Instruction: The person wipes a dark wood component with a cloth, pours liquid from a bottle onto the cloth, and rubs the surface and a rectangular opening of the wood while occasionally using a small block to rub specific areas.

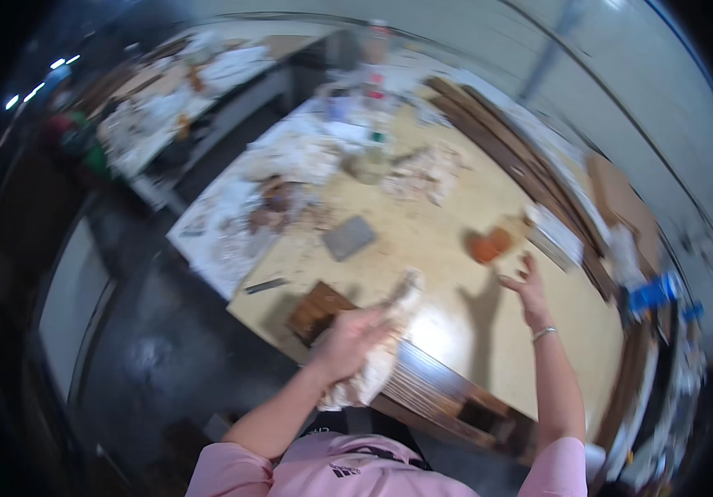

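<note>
My left hand (346, 341) is closed round a crumpled cream cloth (381, 369), which hangs over a dark brown wooden piece (435, 377) with a grooved face. That piece lies along the near edge of the table, its blocky left end (321, 308) showing beyond the hand. Farther right, my right hand (529, 291) is raised with its fingers apart and nothing in it. Just beyond its fingertips stands a small container of orange-brown content (489, 246), blurred by motion; I see no contact between them.
On the pale tabletop (423, 236) are a grey flat pad (348, 238), a dark strip (266, 286) and a crumpled cloth (427, 172). A clear jar (370, 161) stands farther back. Long brown boards (522, 170) and a white box (557, 236) line the right side.
</note>
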The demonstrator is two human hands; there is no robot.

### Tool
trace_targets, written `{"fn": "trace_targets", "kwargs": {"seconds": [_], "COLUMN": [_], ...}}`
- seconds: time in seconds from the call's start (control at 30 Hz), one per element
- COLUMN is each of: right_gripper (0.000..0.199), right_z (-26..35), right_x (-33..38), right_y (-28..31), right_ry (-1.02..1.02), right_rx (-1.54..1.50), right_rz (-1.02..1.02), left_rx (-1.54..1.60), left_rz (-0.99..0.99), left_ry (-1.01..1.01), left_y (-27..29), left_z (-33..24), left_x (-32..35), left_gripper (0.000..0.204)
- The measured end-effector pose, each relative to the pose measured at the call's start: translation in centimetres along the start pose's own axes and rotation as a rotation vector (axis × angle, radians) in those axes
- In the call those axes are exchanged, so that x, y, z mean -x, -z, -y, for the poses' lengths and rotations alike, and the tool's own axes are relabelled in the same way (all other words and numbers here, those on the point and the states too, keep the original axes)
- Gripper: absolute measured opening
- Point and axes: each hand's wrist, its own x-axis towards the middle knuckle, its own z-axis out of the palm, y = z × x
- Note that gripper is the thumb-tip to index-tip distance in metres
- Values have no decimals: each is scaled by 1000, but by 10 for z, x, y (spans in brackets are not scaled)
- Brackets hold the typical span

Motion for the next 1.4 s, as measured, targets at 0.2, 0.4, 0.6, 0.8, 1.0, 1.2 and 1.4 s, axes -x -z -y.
{"fn": "trace_targets", "kwargs": {"seconds": [0.2,0.4,0.6,0.8,1.0,1.2,1.4], "right_gripper": [72,51,75,55,48,42,49], "right_z": [-26,39,134,177,183,184,187], "right_x": [-98,-69,27,91,109,116,122], "right_y": [-47,-73,-71,-63,-62,-57,-58], "right_ry": [154,169,559,786,814,824,679], "right_rx": [-341,-144,440,882,1037,1125,1113], "right_rz": [-2,106,350,335,237,124,129], "left_rx": [-172,193,458,636,638,639,617], "left_rz": [21,-169,-222,-138,-33,-5,13], "left_ry": [-4,51,6,33,29,30,54], "left_y": [-1,-8,1,4,7,6,8], "left_z": [-13,-2,-1,-3,0,-1,-5], "left_x": [6,3,-4,-3,-1,-2,-3], "left_gripper": [36,37,44,44,44,40,37]}}
